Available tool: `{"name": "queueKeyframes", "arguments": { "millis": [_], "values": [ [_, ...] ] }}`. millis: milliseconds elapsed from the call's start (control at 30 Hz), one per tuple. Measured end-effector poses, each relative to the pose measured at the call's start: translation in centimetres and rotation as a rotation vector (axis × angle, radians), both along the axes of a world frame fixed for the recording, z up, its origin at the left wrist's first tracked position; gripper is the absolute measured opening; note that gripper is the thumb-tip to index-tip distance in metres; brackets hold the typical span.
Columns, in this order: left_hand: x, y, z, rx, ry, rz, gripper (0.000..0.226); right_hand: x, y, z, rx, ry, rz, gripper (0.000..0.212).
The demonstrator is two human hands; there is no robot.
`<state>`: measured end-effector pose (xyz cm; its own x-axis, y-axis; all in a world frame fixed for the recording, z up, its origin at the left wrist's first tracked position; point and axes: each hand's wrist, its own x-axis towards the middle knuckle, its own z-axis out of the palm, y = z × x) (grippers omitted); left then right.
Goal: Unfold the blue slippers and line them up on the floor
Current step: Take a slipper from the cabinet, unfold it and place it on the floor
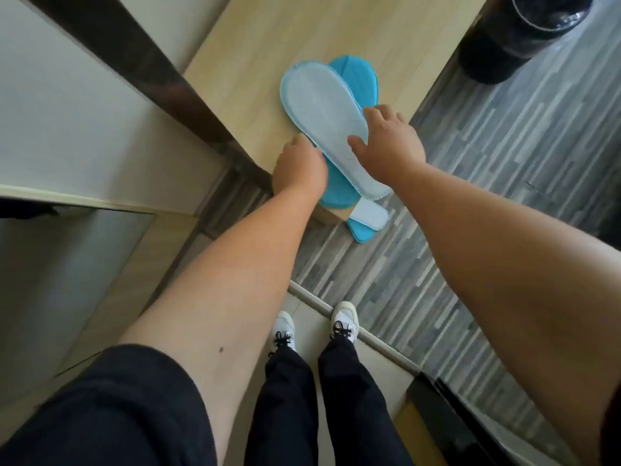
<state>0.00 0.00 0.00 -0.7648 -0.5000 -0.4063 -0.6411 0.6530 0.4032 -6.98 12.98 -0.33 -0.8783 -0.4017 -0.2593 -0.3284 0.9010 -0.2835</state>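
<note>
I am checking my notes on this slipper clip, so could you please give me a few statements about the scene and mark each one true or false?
1. The stacked slippers lie on a light wooden ledge. True.
2. The top slipper shows its pale sole side up. True.
3. The slippers are already lined up on the floor. False: they lie stacked on the ledge, heel ends overhanging the grey plank floor.
4. Only the right hand touches the slippers. False: the left hand touches their left edge too.
5. A red bin stands at top right. False: the bin is black.
</note>
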Motion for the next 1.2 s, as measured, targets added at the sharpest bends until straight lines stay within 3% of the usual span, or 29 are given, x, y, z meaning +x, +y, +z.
{"name": "queueKeyframes", "arguments": {
  "millis": [200,333,567,733,867,1200],
  "values": [
    [-1.2,0.0,-2.9,0.180,-0.083,0.240,0.036,-1.7,-0.2,-2.2,-0.039,-0.177,-0.201,0.038],
    [-1.7,0.2,-3.9,0.229,-0.024,0.309,0.031,-2.2,0.6,-3.0,-0.164,-0.257,-0.356,0.034],
    [-1.9,1.0,-3.0,0.420,0.119,0.461,0.024,-1.4,1.3,-1.6,-0.339,-0.412,-0.432,0.016],
    [-0.4,0.7,0.2,0.455,0.155,0.422,0.027,-0.2,2.6,1.4,-0.475,-0.599,-0.543,0.014],
    [2.1,0.7,2.7,0.432,0.144,0.307,0.026,1.4,3.5,3.6,-0.499,-0.574,-0.541,0.017],
    [12.2,0.8,5.1,0.384,0.101,0.346,0.020,9.1,2.8,6.3,-0.383,-0.638,-0.442,0.016]
  ]
}}
